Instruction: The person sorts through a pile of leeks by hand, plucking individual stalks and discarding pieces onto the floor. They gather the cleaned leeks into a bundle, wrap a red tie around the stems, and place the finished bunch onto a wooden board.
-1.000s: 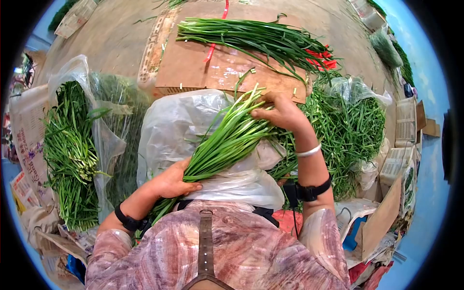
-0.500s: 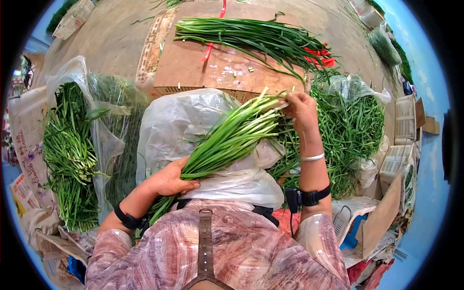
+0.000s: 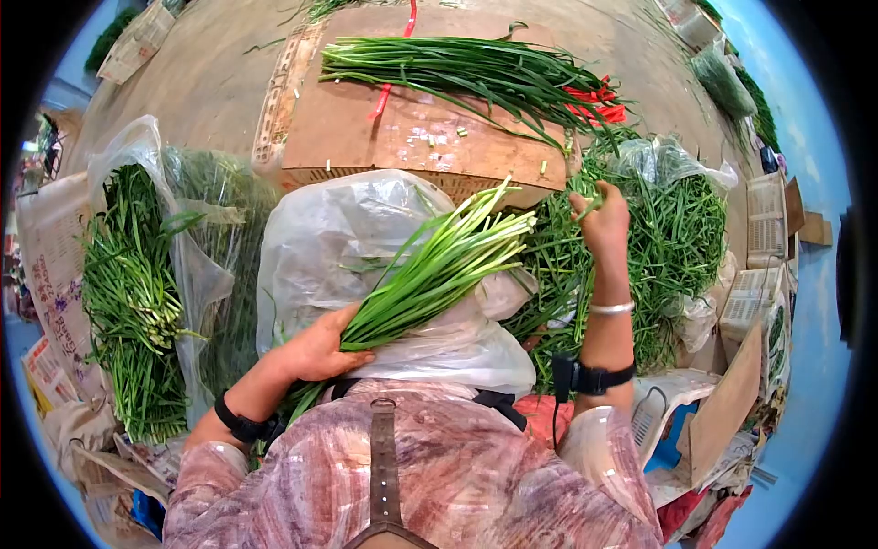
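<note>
My left hand is wrapped round a bunch of long green stalks, whose pale ends fan out to the upper right. The bunch lies over clear plastic on my lap. To the right of those pale ends, my right hand is raised with its fingers curled, a small green piece between thumb and fingers. Beneath and beyond it spreads a heap of loose green stalks.
Ahead stands a crate topped with cardboard, bearing a green bundle and red ties. At left is an open plastic bag beside greens. White crates stand far right.
My right hand has moved away from the pale ends, to the right and slightly down, with a small green piece. My left hand still holds the bunch.
</note>
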Demonstrator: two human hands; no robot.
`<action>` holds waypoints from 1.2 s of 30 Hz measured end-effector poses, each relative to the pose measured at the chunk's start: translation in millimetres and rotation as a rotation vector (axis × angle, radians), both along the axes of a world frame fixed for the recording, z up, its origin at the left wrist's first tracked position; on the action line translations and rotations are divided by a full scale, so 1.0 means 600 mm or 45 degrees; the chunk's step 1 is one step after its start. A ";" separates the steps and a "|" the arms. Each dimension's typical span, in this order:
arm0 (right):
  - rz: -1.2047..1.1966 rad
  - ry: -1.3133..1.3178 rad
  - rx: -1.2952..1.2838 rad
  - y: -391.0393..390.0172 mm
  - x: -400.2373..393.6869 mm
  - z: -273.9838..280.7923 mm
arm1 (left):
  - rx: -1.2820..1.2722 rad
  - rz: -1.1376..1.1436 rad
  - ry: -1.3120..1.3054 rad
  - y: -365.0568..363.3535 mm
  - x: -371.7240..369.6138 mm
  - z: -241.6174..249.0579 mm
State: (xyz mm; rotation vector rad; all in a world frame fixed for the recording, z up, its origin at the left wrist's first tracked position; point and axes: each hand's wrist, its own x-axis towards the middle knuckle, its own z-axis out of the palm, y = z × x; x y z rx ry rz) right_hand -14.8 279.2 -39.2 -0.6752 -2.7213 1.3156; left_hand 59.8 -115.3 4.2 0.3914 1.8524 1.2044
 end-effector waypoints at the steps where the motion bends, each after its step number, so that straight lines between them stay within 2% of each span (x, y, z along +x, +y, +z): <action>1: -0.134 0.116 0.013 0.004 0.005 0.005 | 0.001 0.002 -0.001 0.001 0.003 -0.005; 2: -0.142 0.105 0.011 -0.006 0.011 0.022 | 0.025 -0.008 0.099 0.001 0.009 -0.013; 3: -0.036 0.116 -0.132 -0.018 0.015 0.042 | 0.051 -0.025 0.203 0.001 0.011 -0.017; 6: 0.184 0.064 -0.433 -0.038 0.016 0.062 | -0.003 -0.081 0.236 0.004 0.013 -0.016; 8: 0.506 -0.159 -0.706 -0.027 0.006 0.039 | -0.020 -0.093 0.247 0.005 0.016 -0.010; 12: 1.010 -0.320 -1.238 -0.051 0.020 0.039 | 0.010 -0.105 0.382 0.010 0.024 -0.006; 14: 1.190 -0.298 -1.138 -0.060 0.029 0.064 | 0.009 -0.104 0.387 0.009 0.027 -0.005; 16: 1.362 -0.026 -0.894 -0.070 0.039 0.092 | 0.011 -0.104 0.402 0.008 0.028 -0.006; 18: 1.060 -0.285 -1.222 -0.073 0.064 0.117 | 0.022 -0.118 0.409 0.006 0.026 -0.010; 21: 1.084 -0.069 -1.151 -0.064 0.091 0.094 | 0.051 -0.134 0.447 0.007 0.024 -0.011; 22: 1.028 -0.138 -1.223 -0.062 0.102 0.096 | 0.049 -0.137 0.440 0.007 0.025 -0.011; 26: 1.142 0.001 -0.460 -0.058 0.125 0.114 | 0.017 -0.109 0.414 0.008 0.025 0.001; 28: 1.180 0.188 -0.154 -0.057 0.139 0.107 | -0.073 -0.120 0.687 0.006 0.024 0.006; 32: 1.156 0.287 0.051 -0.061 0.153 0.120 | -0.116 -0.129 0.882 0.009 0.010 0.033; 34: 1.117 0.533 0.141 -0.063 0.154 0.124 | -0.120 -0.116 0.991 0.007 0.003 0.036; 36: 1.081 0.604 0.191 -0.069 0.153 0.126 | -0.148 -0.072 1.239 0.003 -0.008 0.037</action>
